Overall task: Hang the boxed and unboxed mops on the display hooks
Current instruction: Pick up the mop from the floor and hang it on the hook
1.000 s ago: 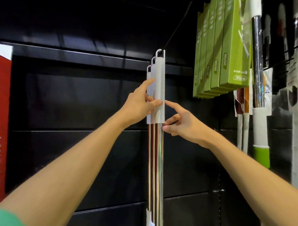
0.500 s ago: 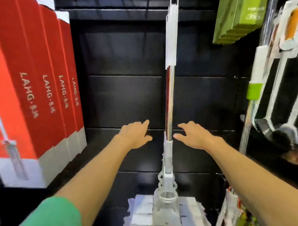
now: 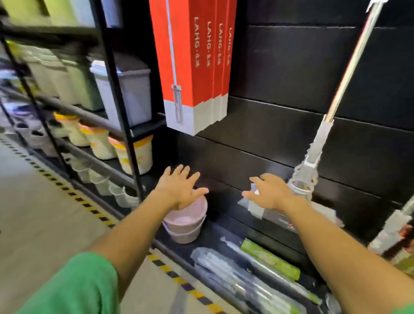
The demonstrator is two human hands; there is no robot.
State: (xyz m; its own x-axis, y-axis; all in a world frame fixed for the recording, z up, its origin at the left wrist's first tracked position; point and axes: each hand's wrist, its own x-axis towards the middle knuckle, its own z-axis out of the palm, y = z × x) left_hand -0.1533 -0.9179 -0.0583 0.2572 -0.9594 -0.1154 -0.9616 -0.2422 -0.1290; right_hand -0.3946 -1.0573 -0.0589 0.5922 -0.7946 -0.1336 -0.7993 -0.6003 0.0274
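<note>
Both hands empty, fingers spread: left hand (image 3: 179,190) lower centre, right hand (image 3: 270,194) beside it. Already hung: red boxed mops (image 3: 193,63) top centre, unboxed mop (image 3: 326,119) right. Still to hang, probably: wrapped mops (image 3: 248,280) lying bottom centre

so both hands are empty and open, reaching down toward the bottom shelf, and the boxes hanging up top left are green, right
Not quite: the hanging boxes are red with white bottoms, not green, as the head view shows. The rest holds: the left hand and right hand are open, hold nothing, and reach down toward the bottom shelf.
</note>
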